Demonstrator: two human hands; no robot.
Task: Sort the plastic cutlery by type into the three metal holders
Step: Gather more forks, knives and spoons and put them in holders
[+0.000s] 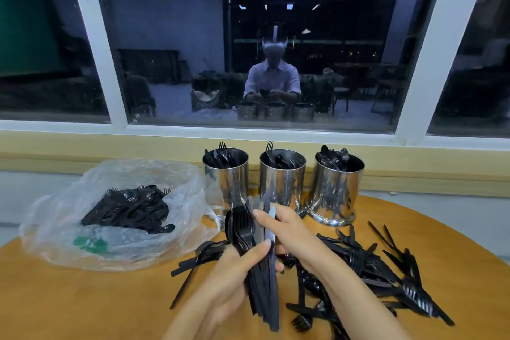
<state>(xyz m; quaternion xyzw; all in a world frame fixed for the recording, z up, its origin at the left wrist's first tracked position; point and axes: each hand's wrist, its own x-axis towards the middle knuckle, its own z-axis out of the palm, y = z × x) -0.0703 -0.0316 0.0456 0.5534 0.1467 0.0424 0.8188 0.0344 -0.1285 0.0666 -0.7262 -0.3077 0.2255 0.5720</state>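
Far edge: the middle holder (282, 179) stands at the back rim of the round wooden surface (82, 301), just in front of the yellow wall ledge (110, 146). The rim curves back toward the person on both sides of it.
Open room: bare wood lies left of the middle holder and much nearer the person, in front of the plastic bag (124, 246). To its right and nearer, the loose pile (369, 270) of black cutlery covers the wood.
Holders: the left holder (226, 179) and right holder (335, 190) flank the middle holder in one row, close but apart. All are shiny steel cylinders with black cutlery standing inside. Fork tines stick up from the left and middle ones, spoon bowls from the right one.
Bundle: a glossy black bundle (265, 292) of forks and knives is held above the surface, directly in front of the middle holder.
Bundle axis: it runs from the person toward the middle holder, heads pointing at the holder and handles toward the person.
Left hand (220, 284): its fingers wrap round the handles, with the thumb laid across them.
Right hand (289, 232): its fingers (265, 215) pinch the knife blades at the far end.
Bag: clear and crumpled, well left of the middle holder, with more black cutlery heaped inside.
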